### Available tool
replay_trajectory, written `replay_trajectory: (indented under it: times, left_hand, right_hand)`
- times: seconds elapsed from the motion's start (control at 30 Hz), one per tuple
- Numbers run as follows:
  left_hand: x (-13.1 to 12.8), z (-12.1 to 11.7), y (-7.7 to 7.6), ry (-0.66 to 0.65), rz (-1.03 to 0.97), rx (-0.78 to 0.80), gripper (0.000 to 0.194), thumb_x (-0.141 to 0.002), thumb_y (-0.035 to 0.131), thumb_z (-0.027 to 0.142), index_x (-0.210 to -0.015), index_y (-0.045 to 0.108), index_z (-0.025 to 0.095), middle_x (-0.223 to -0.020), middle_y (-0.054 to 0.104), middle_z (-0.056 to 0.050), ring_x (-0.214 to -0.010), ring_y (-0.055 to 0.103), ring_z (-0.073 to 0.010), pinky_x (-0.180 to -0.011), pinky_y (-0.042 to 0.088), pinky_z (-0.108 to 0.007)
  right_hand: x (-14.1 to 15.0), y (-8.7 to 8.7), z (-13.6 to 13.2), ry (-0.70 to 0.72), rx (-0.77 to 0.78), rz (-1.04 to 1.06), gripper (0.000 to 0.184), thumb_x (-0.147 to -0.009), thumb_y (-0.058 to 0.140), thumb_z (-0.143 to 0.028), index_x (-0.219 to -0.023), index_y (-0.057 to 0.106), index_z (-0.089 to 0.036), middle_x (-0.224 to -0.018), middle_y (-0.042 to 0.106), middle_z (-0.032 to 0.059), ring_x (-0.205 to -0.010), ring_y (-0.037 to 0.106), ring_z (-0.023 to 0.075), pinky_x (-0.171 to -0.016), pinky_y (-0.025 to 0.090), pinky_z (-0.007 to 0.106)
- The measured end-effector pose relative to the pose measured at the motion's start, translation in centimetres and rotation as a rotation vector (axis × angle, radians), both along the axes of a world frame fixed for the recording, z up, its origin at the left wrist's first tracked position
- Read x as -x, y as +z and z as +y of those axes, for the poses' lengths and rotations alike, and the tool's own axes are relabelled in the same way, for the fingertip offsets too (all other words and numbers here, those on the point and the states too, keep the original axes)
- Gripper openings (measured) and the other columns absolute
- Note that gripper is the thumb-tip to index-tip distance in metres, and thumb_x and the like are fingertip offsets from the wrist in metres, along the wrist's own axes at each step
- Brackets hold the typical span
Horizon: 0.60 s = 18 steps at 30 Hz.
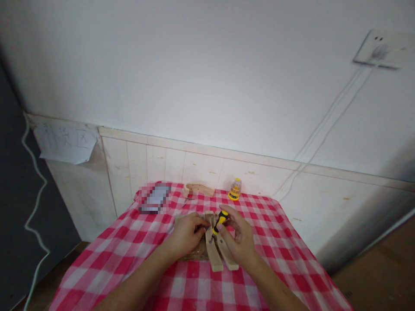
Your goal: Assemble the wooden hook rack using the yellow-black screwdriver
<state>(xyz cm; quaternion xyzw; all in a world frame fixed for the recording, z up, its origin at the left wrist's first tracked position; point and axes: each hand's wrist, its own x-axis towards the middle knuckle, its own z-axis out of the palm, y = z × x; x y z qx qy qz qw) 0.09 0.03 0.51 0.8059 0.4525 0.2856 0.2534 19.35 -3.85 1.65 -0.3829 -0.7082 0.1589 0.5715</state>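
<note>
My arms (132, 276) span cloth (184, 293), right hand (241, 239) grips driver (221, 221) at wood (214, 255) between hands, left hand (186, 235) curled there, hold unclear; best keep driver square to screw (210, 241).

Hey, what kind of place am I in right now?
Probably a plain room in a home or small workshop: there's a table with a red-and-white checked cloth against a panelled wall, a wall socket with cables, and a handwritten paper sheet stuck up on the left.
</note>
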Motion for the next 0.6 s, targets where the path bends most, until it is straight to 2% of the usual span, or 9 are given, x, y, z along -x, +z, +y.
replay_trajectory:
  times: [0.23,0.6]
  left_hand:
    - [-0.02,-0.04,-0.05,0.007,-0.027,0.005,0.028,-0.087,0.060,0.019,-0.102,0.083,0.026,-0.092,0.075,-0.004,-0.086,0.067,-0.0201,-0.078,0.044,-0.031]
    - [0.01,-0.05,-0.05,0.010,-0.015,0.004,0.026,-0.088,0.060,0.020,-0.100,0.083,0.026,-0.091,0.074,-0.004,-0.084,0.066,-0.0199,-0.077,0.044,-0.031]
  right_hand:
    - [-0.04,0.61,-0.20,0.082,0.031,-0.010,0.037,-0.092,0.065,-0.019,-0.129,0.067,-0.028,-0.109,0.079,0.0066,-0.090,0.078,0.0220,-0.079,0.064,0.033]
    - [0.01,-0.16,0.51,-0.012,0.046,-0.018,0.038,-0.088,0.071,-0.022,-0.126,0.065,-0.027,-0.104,0.074,0.0052,-0.084,0.073,0.0202,-0.075,0.061,0.032]
